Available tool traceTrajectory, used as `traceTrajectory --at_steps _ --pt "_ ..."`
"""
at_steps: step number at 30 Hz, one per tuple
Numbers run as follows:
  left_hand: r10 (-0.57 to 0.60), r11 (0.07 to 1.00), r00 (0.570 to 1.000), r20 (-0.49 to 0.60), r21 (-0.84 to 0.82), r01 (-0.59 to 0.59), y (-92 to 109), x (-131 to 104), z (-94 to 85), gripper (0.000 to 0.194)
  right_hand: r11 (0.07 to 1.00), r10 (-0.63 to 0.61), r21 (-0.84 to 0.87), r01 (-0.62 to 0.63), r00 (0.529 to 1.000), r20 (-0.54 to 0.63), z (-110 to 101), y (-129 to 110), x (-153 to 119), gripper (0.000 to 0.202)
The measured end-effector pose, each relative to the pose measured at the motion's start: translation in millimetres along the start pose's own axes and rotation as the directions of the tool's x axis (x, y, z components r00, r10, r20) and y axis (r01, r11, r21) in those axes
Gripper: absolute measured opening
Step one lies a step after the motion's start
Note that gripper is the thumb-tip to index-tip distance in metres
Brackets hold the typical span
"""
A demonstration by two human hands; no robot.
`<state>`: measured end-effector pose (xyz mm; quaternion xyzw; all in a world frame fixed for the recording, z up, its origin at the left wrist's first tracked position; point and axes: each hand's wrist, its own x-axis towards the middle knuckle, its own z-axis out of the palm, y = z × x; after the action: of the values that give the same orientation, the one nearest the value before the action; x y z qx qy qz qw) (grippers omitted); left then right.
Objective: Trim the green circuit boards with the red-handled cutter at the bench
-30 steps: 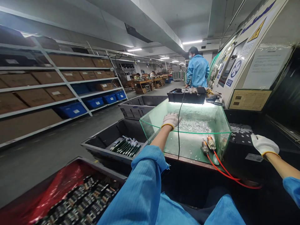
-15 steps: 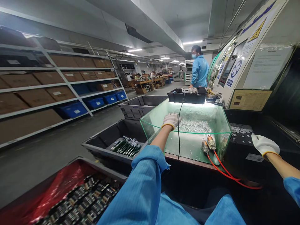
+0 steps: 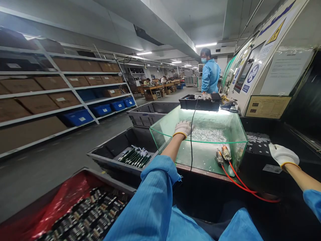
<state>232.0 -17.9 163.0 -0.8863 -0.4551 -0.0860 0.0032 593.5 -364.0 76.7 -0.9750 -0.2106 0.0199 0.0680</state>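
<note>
Warehouse shelving is seen behind a pale-green glass enclosure (image 3: 235,134), long axis left-right — left hand (image 3: 184,128) rested flat on its rim, right hand (image 3: 283,154) open.

1 head-worn view, facing forward and down, close over glass enclosure (image 3: 200,134), aisle beyond.
</note>
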Motion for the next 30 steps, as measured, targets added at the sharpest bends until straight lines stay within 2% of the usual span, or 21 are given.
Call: traceTrajectory --at_steps 23,30 --pt "0.008 1.000 1.000 0.014 -0.030 -0.007 2 -2 -3.4 0.070 0.998 0.009 0.066 -0.007 1.000 -0.028 4 1 7 0.059" --pt "0.000 1.000 1.000 0.018 -0.019 0.000 3 -4 -5.5 0.068 0.993 0.035 0.116 -0.027 0.997 -0.064 10 4 16 0.048"
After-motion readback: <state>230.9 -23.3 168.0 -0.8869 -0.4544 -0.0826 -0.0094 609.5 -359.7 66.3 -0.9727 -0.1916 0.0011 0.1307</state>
